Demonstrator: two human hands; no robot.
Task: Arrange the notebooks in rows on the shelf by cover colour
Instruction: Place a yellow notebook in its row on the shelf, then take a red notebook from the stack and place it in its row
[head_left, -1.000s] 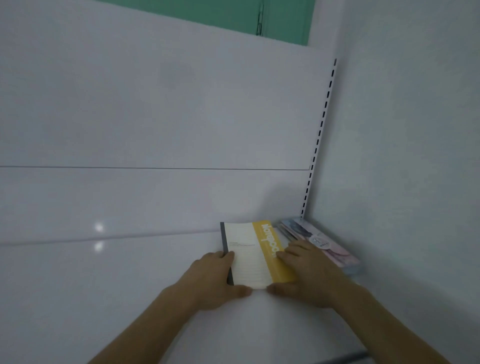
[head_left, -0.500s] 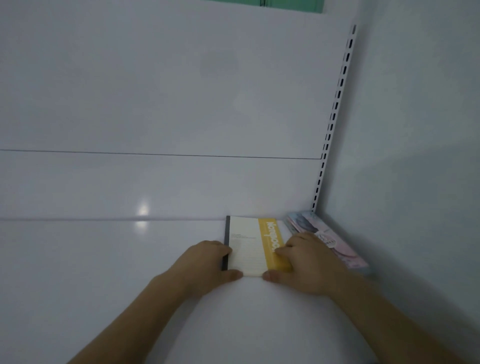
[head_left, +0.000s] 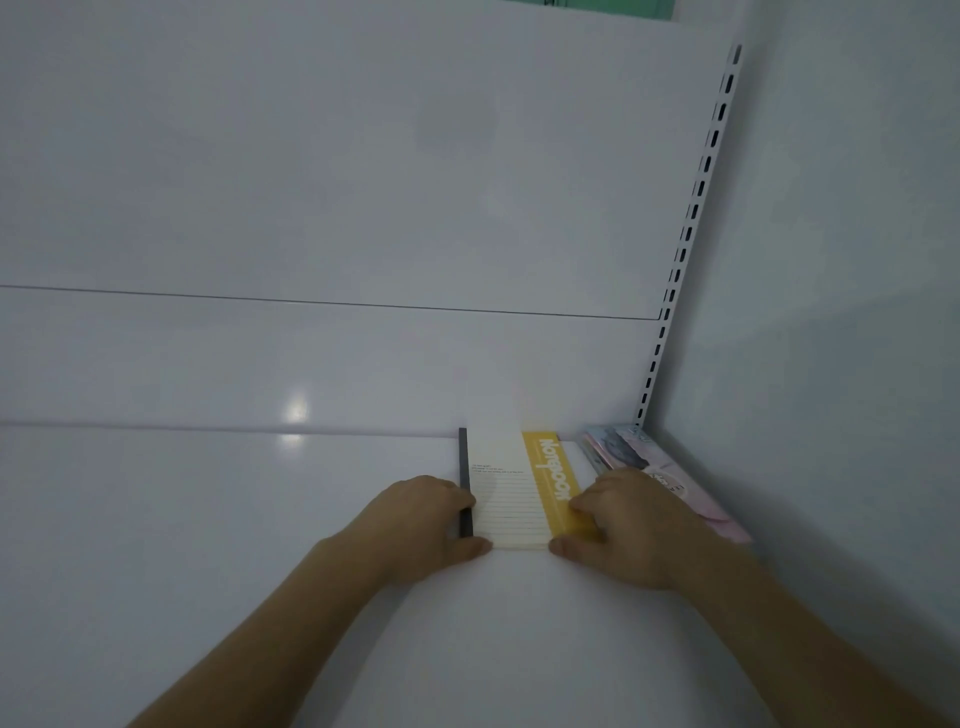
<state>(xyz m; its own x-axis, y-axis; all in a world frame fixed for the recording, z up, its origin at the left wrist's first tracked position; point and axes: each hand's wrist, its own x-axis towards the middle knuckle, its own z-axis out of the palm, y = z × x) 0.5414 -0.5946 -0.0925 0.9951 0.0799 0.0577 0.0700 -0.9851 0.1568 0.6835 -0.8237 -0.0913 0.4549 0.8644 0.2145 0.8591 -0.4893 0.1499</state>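
White shelf (head_left: 208, 519); cream-and-yellow ruled notebook (head_left: 511, 488), dark spine; seemingly pink-grey patterned notebooks (head_left: 654, 467)

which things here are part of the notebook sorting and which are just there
Part of the job: yellow and white notebook, held flat by left hand and right hand; pink notebooks stacked in the corner; shelf.

Just there: slotted upright, back panel, side wall.

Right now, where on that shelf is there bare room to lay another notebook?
The shelf is bare left of the yellow-and-white notebook, which both the left hand and right hand touch. It is crowded on the right: pink-and-blue notebooks fill the corner by the slotted upright, leaving only a narrow strip between the two piles.
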